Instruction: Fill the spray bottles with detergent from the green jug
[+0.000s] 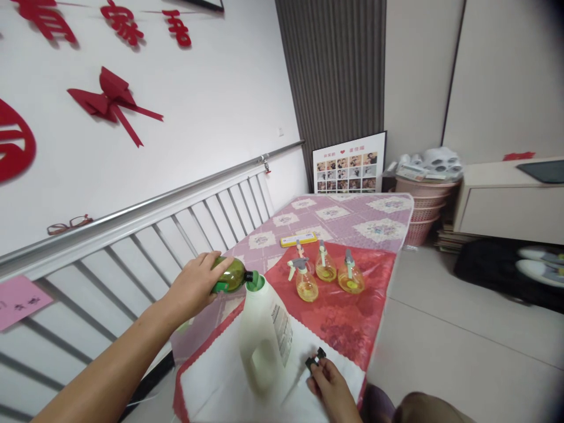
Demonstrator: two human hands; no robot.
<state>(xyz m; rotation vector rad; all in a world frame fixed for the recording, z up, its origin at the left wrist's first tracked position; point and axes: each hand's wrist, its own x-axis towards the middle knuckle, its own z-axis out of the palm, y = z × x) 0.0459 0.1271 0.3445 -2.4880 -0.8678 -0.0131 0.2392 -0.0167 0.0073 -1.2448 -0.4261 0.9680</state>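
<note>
The table (388, 205) wears a red cloth (348, 323). A jug (264, 332) stands between the left fingers (220, 264) and right fingers (326, 368); 3 sprayers (326, 271) and a yellow box (298, 239) sit beyond them.

Single view, from a camera worn on my head, facing forward and down along a table (343, 329) that stretches away from me. My left hand (194, 288) and right hand (330, 382) sit low in the frame, close to the lens, with my left forearm coming in from the bottom left corner. The view leans, so the wall rail (176, 197) on my left slants upward. A photo board (349, 163) and baskets (423, 200) appear small, well beyond the table's far end. Floor (462, 329) fills the right.
</note>
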